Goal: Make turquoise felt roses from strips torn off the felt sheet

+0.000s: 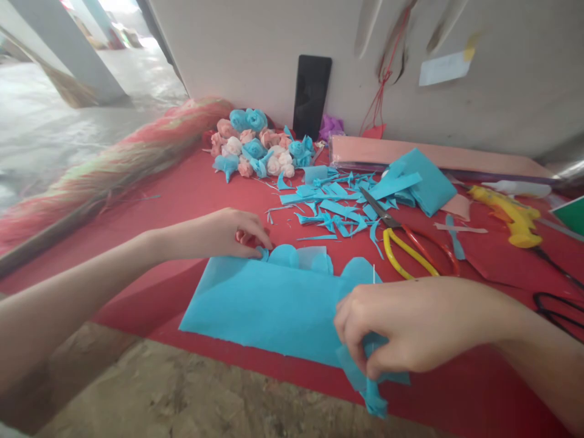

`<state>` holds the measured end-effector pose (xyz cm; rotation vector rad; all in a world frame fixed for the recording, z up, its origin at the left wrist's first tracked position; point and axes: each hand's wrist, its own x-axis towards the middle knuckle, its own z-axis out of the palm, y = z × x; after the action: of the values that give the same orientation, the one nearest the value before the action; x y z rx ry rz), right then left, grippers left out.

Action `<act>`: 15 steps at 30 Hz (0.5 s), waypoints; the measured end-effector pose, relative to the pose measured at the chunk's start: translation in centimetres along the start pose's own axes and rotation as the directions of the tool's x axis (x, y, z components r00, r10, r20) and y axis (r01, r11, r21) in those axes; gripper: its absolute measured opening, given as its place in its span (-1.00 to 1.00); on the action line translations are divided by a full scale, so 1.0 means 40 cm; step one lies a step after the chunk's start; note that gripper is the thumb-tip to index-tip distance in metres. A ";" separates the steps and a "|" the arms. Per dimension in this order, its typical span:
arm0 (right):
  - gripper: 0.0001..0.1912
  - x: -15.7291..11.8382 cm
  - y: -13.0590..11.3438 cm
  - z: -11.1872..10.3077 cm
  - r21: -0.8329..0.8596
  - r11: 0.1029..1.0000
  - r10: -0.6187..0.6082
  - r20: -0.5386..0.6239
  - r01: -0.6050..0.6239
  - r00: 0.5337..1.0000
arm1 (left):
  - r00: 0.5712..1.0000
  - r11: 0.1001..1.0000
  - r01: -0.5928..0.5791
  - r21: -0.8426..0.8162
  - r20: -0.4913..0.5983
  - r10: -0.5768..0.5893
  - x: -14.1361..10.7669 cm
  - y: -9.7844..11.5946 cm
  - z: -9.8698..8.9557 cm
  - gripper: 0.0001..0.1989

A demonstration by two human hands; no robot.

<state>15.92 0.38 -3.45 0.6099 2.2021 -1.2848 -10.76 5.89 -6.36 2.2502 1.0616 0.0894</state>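
The scalloped blue crepe strip (269, 307) lies flat on the red bench (191, 182), its 4 o'clock end pinched and gathered by the right hand (410, 331) while the left hand (228, 234) pins the 11 o'clock corner with closed fingertips; rolling seems underway, calling for steady tension, with the scissors (406, 240) lying at 2 o'clock.

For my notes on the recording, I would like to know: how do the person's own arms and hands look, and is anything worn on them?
Both arms are bare as far as the picture shows them: no sleeves, gloves, watch or bracelet are visible. The left hand and the right hand show no rings on the fingers that can be seen. The fingernails look short and unpainted. There are no marks or bandages.
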 end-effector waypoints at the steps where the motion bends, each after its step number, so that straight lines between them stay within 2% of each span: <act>1: -0.88 -0.001 0.001 0.000 -0.002 1.000 0.001 0.002 -0.001 1.000 | 1.000 1.000 0.005 -0.001 0.004 -0.005 -0.001 0.000 -0.001 -0.80; 9: -0.86 -0.001 -0.004 -0.001 0.004 1.000 0.006 0.001 -0.006 1.000 | 1.000 1.000 0.024 0.005 -0.008 -0.024 -0.004 0.003 -0.003 -0.83; 15: -0.87 0.001 -0.003 -0.004 0.003 1.000 0.004 0.001 -0.004 1.000 | 0.999 0.999 0.031 0.007 0.033 -0.032 0.003 -0.005 -0.007 -0.83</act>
<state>15.81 0.46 -3.33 0.6148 2.1976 -1.2857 -10.90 6.21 -6.26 2.2320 1.0808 0.0355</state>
